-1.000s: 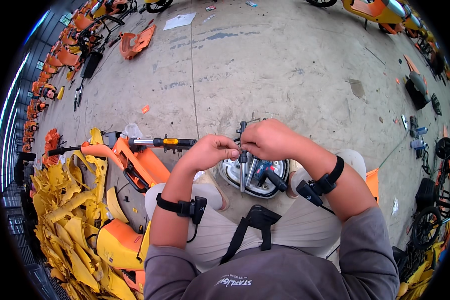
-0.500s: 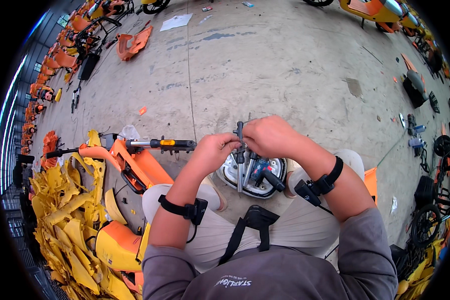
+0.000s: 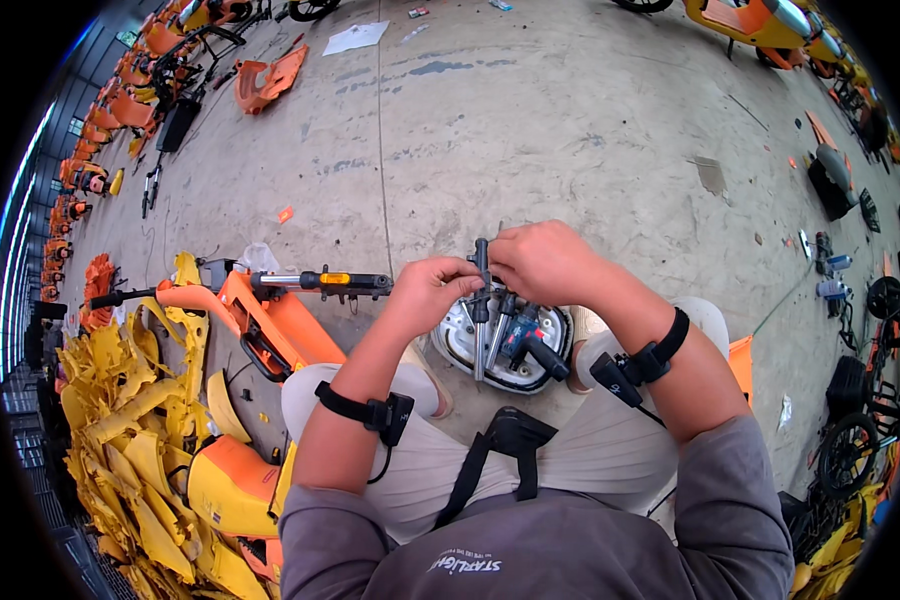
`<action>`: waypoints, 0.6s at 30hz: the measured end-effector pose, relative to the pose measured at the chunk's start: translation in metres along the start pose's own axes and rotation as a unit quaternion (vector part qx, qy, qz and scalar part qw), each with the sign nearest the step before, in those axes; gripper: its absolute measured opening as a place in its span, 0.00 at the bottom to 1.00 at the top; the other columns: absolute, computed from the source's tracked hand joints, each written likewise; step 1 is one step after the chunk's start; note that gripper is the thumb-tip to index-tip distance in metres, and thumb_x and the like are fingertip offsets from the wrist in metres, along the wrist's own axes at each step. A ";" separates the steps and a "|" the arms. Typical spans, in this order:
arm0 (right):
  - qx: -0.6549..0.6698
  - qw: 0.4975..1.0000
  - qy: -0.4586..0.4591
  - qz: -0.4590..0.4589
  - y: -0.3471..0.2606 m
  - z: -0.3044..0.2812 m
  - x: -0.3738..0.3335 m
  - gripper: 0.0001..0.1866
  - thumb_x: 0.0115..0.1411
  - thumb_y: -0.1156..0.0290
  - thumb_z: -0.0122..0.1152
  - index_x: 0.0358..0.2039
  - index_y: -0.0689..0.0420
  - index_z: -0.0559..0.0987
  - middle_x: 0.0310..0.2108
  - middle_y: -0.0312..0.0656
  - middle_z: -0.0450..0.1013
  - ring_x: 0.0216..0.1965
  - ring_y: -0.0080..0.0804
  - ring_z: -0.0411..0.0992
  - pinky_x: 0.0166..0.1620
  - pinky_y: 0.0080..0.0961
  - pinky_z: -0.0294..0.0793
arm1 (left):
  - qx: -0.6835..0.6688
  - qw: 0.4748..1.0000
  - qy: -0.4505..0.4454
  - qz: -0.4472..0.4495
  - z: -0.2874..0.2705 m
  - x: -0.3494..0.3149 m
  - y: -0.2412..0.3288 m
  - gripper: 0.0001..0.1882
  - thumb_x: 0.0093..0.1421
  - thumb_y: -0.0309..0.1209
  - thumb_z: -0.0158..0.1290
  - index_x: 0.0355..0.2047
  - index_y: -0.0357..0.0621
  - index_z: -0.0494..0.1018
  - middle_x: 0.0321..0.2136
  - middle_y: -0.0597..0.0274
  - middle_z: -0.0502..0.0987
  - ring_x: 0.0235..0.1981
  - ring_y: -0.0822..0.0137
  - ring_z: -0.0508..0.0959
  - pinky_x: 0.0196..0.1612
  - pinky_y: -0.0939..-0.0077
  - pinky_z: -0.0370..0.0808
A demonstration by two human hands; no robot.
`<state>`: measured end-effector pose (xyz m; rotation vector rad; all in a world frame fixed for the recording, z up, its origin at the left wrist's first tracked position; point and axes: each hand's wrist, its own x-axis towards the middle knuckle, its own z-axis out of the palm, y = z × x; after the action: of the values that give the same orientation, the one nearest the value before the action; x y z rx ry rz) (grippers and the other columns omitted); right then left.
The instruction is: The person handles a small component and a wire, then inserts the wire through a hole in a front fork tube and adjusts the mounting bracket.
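Both hands are up over the lap, meeting on a slim dark tool (image 3: 482, 290) that stands nearly upright between them. The left hand (image 3: 432, 292) has its grip pinching the tool's shaft from the left side, fingertips pressed to it. The right hand (image 3: 545, 262) is curled over the top end, grip pressed together around it, knuckles toward the floor ahead.

Right under the hands sits a round silver hub (image 3: 500, 345) on the concrete floor (image 3: 530, 130), between the knees, with a dark and red drill (image 3: 522, 340) lying across it. The tool's lower end hangs just over the hub; whether it touches, I cannot tell, the hands block that spot.

To the left, an orange frame (image 3: 270, 320) lies on the floor, its black handlebar (image 3: 335, 283) pointing right toward the left hand, near but apart. Further left, a heap of yellow panels (image 3: 120, 450) crowds the knee. 1 black strap (image 3: 370, 410) wraps the left wrist, another the right (image 3: 650, 355).

Far off, more orange parts (image 3: 270, 75) and a white sheet (image 3: 355, 38) lie on the floor, and bottles (image 3: 830, 275) stand at the right.
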<state>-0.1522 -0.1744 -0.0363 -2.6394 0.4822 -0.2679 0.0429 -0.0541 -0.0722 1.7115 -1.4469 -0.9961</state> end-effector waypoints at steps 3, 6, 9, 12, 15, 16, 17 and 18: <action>0.033 0.999 -0.016 -0.005 0.005 -0.006 -0.002 0.08 0.59 0.66 0.60 0.28 0.56 0.80 0.30 0.45 0.77 0.33 0.50 0.77 0.36 0.44 0.76 | -0.134 0.984 -0.078 -0.086 -0.002 0.003 -0.004 0.08 0.62 0.26 0.61 0.41 0.35 0.82 0.32 0.60 0.84 0.36 0.72 0.81 0.42 0.75 0.78; 0.054 0.998 -0.035 -0.002 0.009 -0.015 -0.006 0.07 0.58 0.67 0.61 0.29 0.57 0.80 0.29 0.44 0.76 0.33 0.50 0.76 0.36 0.42 0.75 | -0.143 0.981 -0.108 -0.074 -0.002 0.004 -0.003 0.09 0.64 0.25 0.59 0.42 0.34 0.81 0.33 0.62 0.84 0.36 0.74 0.80 0.43 0.75 0.79; 0.062 0.997 -0.050 -0.005 0.012 -0.017 -0.006 0.07 0.58 0.67 0.61 0.29 0.57 0.80 0.29 0.45 0.75 0.34 0.50 0.76 0.36 0.42 0.74 | -0.158 0.975 -0.142 -0.063 -0.003 0.002 -0.001 0.09 0.64 0.25 0.59 0.43 0.34 0.81 0.34 0.60 0.84 0.37 0.72 0.81 0.44 0.75 0.79; 0.075 0.995 -0.057 -0.012 0.011 -0.019 -0.008 0.07 0.58 0.68 0.61 0.29 0.58 0.80 0.30 0.46 0.76 0.33 0.50 0.75 0.36 0.43 0.74 | -0.187 0.964 -0.164 -0.091 -0.005 0.002 -0.002 0.09 0.64 0.24 0.59 0.44 0.34 0.81 0.35 0.60 0.84 0.37 0.72 0.81 0.45 0.75 0.79; 0.086 0.994 -0.063 -0.017 0.010 -0.019 -0.009 0.07 0.58 0.68 0.61 0.29 0.58 0.80 0.30 0.46 0.76 0.33 0.50 0.75 0.36 0.43 0.74 | -0.204 0.955 -0.178 -0.123 -0.004 0.002 -0.001 0.09 0.64 0.23 0.59 0.44 0.33 0.81 0.36 0.59 0.84 0.38 0.72 0.82 0.45 0.77 0.79; 0.084 0.994 -0.067 -0.018 0.010 -0.019 -0.009 0.07 0.57 0.68 0.60 0.29 0.57 0.80 0.30 0.46 0.76 0.33 0.50 0.75 0.36 0.44 0.74 | -0.192 0.960 -0.170 -0.113 -0.002 0.002 -0.002 0.09 0.64 0.23 0.59 0.44 0.34 0.81 0.37 0.59 0.84 0.39 0.73 0.82 0.44 0.78 0.78; 0.085 0.994 -0.066 -0.017 0.010 -0.019 -0.009 0.07 0.57 0.68 0.60 0.29 0.57 0.80 0.30 0.46 0.76 0.33 0.50 0.75 0.36 0.44 0.74 | -0.180 0.965 -0.161 -0.103 0.000 0.002 -0.001 0.09 0.64 0.23 0.59 0.44 0.34 0.81 0.38 0.59 0.84 0.39 0.74 0.82 0.44 0.78 0.78; 0.066 0.996 -0.067 -0.011 0.010 -0.019 -0.009 0.07 0.57 0.68 0.60 0.29 0.57 0.80 0.30 0.46 0.76 0.33 0.50 0.75 0.36 0.44 0.74 | -0.180 0.965 -0.162 -0.103 0.002 0.002 -0.001 0.09 0.64 0.23 0.59 0.44 0.34 0.81 0.38 0.59 0.84 0.39 0.74 0.82 0.44 0.78 0.78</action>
<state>-0.1680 -0.1867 -0.0244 -2.5158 0.3787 -0.1243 0.0417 -0.0556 -0.0740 1.4966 -1.1960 -1.6080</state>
